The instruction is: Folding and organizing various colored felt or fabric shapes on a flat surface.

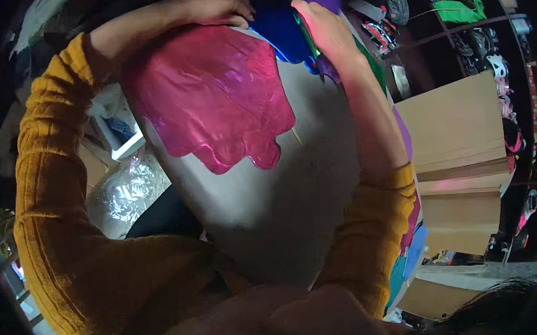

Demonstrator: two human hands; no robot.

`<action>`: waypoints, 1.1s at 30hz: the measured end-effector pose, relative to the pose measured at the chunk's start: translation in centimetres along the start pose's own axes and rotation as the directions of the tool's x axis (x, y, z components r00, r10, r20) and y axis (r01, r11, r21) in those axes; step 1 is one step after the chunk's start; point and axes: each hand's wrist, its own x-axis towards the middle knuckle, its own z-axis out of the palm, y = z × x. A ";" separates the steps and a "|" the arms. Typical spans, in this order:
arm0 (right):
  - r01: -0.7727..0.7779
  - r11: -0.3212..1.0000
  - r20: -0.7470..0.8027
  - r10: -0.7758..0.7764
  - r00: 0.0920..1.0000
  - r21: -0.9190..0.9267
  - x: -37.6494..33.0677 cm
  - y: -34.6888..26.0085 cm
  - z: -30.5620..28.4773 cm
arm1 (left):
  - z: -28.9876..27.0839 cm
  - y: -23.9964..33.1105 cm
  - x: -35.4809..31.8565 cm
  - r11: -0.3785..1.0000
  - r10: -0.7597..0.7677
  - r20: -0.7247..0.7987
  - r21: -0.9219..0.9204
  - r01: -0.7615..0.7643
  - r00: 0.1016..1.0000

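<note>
At the upper middle of the frame, the blue foil seems to be arranged, beside the pink foil laid on the grey surface. The fingers of the left hand are curled close together; the right hand is placed along the blue foil's right side (whether anything is pinched by either, it cannot be told). For the next move, a gentle grip is probably required.

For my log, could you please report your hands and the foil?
Left hand at edge of pink foil. Right hand beside blue foil, grips unclear. Pink foil on table. Right forearm partly hiding table edge.
</note>
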 end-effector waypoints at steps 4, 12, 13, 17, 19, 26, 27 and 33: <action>0.002 0.982 0.052 -0.012 0.999 0.186 0.6 -0.1 -0.8 | 0.2 -0.3 2.1 0.986 -0.161 0.061 -0.034 0.163 0.985; -0.214 0.959 0.021 0.214 0.977 0.188 2.1 -0.9 -0.5 | -0.2 -2.1 4.9 0.877 -0.472 -0.026 -0.111 0.467 0.881; -0.241 0.943 -0.006 0.249 0.969 0.230 1.4 -0.4 -0.4 | -0.8 -0.1 5.9 0.894 -0.442 -0.118 0.024 0.447 0.889; -0.296 0.947 0.043 0.292 0.955 0.126 3.4 -4.4 -1.9 | 0.2 -0.3 5.9 0.931 -0.284 -0.288 0.146 0.335 0.915; -0.322 0.946 0.079 0.318 0.945 0.040 3.9 -5.3 -1.8 | 1.7 -1.9 6.8 0.954 -0.209 -0.322 0.142 0.265 0.923; -0.505 0.837 0.067 0.503 0.862 0.211 3.5 -3.9 3.0 | 2.1 -4.1 7.7 0.944 -0.313 -0.106 -0.149 0.296 0.944; -0.502 0.839 0.067 0.500 0.864 0.212 3.6 -3.7 3.2 | 2.6 -4.3 7.1 0.943 -0.316 -0.108 -0.149 0.299 0.943; -0.702 0.230 0.456 0.618 0.640 0.675 3.1 -2.1 3.3 | 2.0 -1.2 4.7 0.919 -0.037 -0.407 0.344 0.190 0.913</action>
